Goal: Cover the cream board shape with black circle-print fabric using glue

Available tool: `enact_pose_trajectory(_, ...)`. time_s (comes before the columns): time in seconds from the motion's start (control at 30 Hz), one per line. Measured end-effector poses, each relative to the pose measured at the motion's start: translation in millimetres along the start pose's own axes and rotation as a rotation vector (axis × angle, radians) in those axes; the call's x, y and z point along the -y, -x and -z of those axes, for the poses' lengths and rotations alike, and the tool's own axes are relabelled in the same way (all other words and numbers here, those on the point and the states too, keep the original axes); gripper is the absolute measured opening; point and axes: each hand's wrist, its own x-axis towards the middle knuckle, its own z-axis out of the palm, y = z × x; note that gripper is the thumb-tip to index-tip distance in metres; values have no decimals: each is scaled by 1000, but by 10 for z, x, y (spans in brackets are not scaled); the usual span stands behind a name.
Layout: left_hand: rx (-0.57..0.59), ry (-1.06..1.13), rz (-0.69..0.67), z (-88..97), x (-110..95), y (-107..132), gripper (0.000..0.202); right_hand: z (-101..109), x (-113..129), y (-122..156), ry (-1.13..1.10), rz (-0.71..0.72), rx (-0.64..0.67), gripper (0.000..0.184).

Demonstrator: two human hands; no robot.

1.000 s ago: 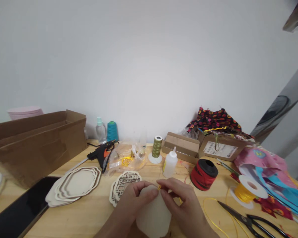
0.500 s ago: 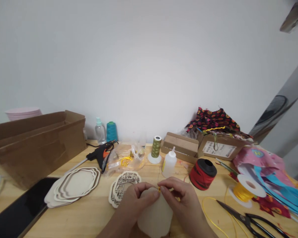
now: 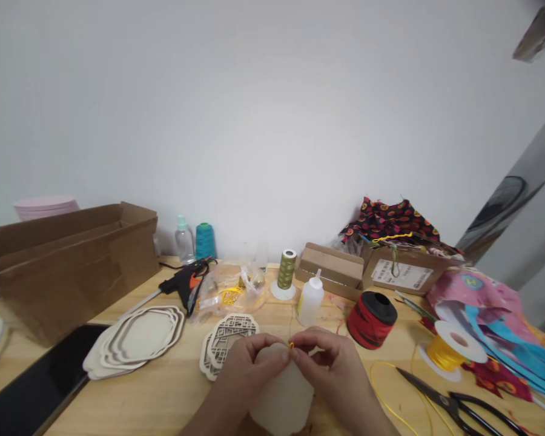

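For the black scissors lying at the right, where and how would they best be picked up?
Probably by the handles, from above and the near right side. The black scissors lie with their handles toward the bottom right corner of the view and their blades pointing away to the left, so this approach should avoid the cutting edges.

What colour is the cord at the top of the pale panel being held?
Yellow; the cord shows in the head view, the only one.

The panel (image 3: 283, 396) is plain beige, the cord (image 3: 291, 345) bright yellow.
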Motion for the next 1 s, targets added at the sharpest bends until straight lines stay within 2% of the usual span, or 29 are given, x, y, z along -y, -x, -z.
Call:
enact_pose_trajectory(0.17, -9, -187, -74, 0, -33, 22, 19, 29, -22, -3, 116, 129, 6, 15)
enact_pose_trajectory(0.27, -16, -259, -110, -14, -44, 28, 15, 40, -38, -7, 153, 149, 13, 18)
enact_pose_trajectory(0.63, 41, -145, -71, 0, -17, 30, 23, 59, -33, -21, 45, -33, 19, 20)
enact_pose_trajectory(0.83, 67, -169, -58, -1, -2, 4, 25, 44, -95, -43, -47, -82, 45, 21)
enact_pose_trajectory(1.0, 33, -210, -44, -18, -13, -10, 25, 32, -96, -40, -58, -105, 39, 21)
